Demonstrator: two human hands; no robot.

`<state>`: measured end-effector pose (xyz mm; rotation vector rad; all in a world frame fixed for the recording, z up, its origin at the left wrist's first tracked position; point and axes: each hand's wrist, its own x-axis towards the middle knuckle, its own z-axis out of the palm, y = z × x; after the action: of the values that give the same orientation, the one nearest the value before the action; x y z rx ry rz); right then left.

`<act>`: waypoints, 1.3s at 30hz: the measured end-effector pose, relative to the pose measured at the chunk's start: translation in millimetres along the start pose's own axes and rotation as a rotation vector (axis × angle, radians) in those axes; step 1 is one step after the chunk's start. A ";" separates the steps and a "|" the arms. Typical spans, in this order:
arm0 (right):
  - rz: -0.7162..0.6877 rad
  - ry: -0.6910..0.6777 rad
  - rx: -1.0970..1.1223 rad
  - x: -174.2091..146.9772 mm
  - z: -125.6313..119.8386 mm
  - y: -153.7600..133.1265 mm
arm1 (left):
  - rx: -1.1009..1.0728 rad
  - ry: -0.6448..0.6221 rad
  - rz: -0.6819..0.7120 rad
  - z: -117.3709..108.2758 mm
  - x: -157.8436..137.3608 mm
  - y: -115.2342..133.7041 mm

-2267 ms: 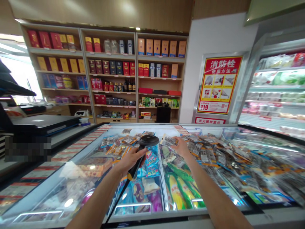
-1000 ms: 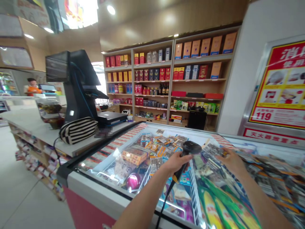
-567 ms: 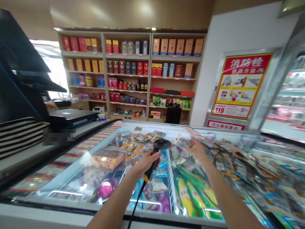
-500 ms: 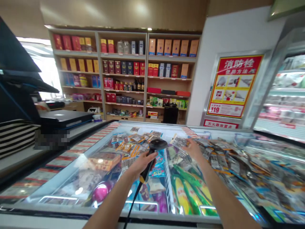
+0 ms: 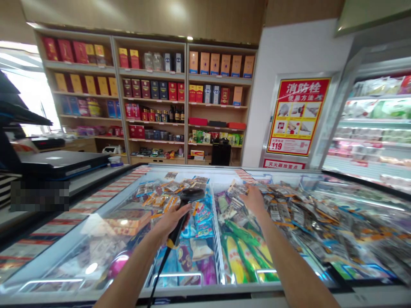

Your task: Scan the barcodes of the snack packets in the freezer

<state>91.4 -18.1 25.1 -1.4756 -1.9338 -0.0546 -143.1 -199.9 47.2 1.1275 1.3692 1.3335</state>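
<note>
My left hand [image 5: 171, 222] is wrapped round the handle of a black barcode scanner [image 5: 192, 194], whose cable [image 5: 159, 271] runs down towards me. The scanner's head is over small packets [image 5: 173, 187] lying on the glass top of a chest freezer [image 5: 109, 287]. To the right, my right hand [image 5: 253, 199] pinches a small printed packet [image 5: 236, 189] above the glass. The scanner and this packet are apart. Beside my right hand, many dark packets with orange edges [image 5: 282, 209] are spread over the freezer's right side.
Under the glass are yellow-green corn-shaped packs [image 5: 236, 254], blue bags [image 5: 202, 218] and a white wire divider [image 5: 218, 239]. A counter with a flat black device [image 5: 67, 162] stands left. Behind are shelves of boxes [image 5: 154, 90], a red fire-hydrant sign [image 5: 298, 115] and a lit cooler [image 5: 375, 124].
The view has turned slightly right, so the scene shifts left. My left hand with the scanner has moved left, widening the gap to the packet that my right hand still pinches.
</note>
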 end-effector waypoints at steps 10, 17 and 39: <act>0.353 0.098 -0.209 27.9 -50.6 53.1 | -0.132 0.065 -0.075 -43.3 -12.7 -5.1; 0.317 0.217 -0.240 32.8 -68.9 72.3 | -0.223 0.045 -0.061 -43.5 -12.6 -2.9; 0.073 -0.188 0.449 -18.6 19.2 -76.5 | -0.258 0.074 -0.083 -32.8 -16.0 -7.0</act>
<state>18.0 -52.4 28.3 -1.2775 -1.8755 0.5349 -172.4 -221.9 41.1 0.8475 1.2400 1.4557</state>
